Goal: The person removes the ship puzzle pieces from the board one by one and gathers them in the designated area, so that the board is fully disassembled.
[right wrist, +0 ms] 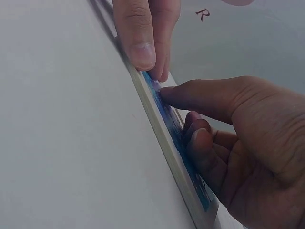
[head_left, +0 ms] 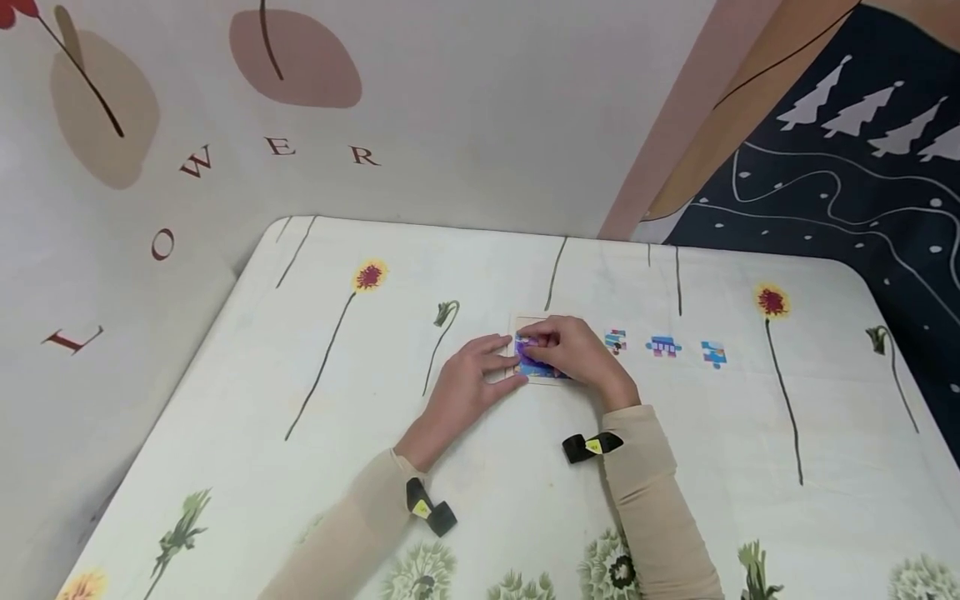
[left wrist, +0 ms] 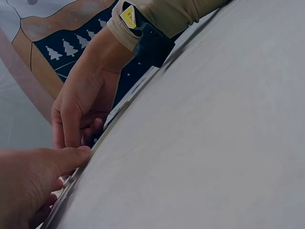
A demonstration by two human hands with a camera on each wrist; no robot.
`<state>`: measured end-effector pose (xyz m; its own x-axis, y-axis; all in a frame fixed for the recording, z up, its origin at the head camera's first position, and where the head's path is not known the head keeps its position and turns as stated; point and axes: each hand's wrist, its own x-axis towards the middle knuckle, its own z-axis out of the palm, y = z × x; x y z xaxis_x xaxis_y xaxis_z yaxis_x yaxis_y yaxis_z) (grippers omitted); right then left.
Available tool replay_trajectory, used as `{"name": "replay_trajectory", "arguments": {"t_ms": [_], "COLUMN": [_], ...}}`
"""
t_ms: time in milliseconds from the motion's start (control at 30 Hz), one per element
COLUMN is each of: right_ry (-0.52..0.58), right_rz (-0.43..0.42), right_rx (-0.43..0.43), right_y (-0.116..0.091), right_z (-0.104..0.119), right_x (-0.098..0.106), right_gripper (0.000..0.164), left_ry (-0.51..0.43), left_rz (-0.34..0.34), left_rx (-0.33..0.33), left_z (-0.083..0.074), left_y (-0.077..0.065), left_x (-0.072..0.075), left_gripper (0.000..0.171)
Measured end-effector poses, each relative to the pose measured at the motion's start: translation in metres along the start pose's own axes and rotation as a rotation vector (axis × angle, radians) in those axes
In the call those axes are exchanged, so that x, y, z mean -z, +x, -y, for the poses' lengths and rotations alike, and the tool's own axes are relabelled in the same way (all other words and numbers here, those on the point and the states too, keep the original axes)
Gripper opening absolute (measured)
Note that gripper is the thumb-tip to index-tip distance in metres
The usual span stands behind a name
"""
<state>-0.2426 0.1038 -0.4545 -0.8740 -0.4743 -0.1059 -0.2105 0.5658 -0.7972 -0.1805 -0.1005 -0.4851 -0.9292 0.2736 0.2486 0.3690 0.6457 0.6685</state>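
We see a white tabletop (head_left: 225, 400) printed with flowers: two yellow blooms, one on the left (head_left: 370, 276) and one on the right (head_left: 772, 300), and pale green flower heads (head_left: 422, 571) towards the near edge. Beyond it we read red-brown letters (head_left: 280, 147), L, O, W, E and R, on a pale backdrop (head_left: 480, 108). At right, white trees (head_left: 817, 100) line a dark panel (head_left: 795, 192). The cut-off red shape (head_left: 17, 8) at top left may be a petal.

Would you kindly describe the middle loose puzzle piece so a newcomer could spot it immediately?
On the white flower-print tabletop, look just right of the right hand in the head view. Between two other loose pieces lies the middle piece, set apart by its greater width and purple centre.
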Motion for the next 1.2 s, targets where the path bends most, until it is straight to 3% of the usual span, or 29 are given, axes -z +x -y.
{"name": "replay_trajectory", "arguments": {"t_ms": [567, 933, 1200], "right_ry": [-0.033, -0.008, 0.029], "right_rz": [-0.019, -0.032, -0.025], "right_rx": [0.01, 0.026, 0.028], "right_y": [0.0021, -0.0001, 0.0008], "right_z": [-0.0035, -0.0044, -0.0064], "right_x": [-0.0028, -0.0032, -0.0011], "right_gripper": [0.025, 0.029, 0.031], "left_ry": [0.089, 0.363, 0.396], "left_rz": [0.046, 0.201, 0.218], "left_rx": [0.036, 0.019, 0.015], "left_z": [-0.0021, -0.0006, -0.0006], "left_y": [0.0034, 0.0012, -0.0003], "left_x": [-0.0005, -0.0035, -0.0044], "left_gripper": [0.06, 0.072, 0.072]}}
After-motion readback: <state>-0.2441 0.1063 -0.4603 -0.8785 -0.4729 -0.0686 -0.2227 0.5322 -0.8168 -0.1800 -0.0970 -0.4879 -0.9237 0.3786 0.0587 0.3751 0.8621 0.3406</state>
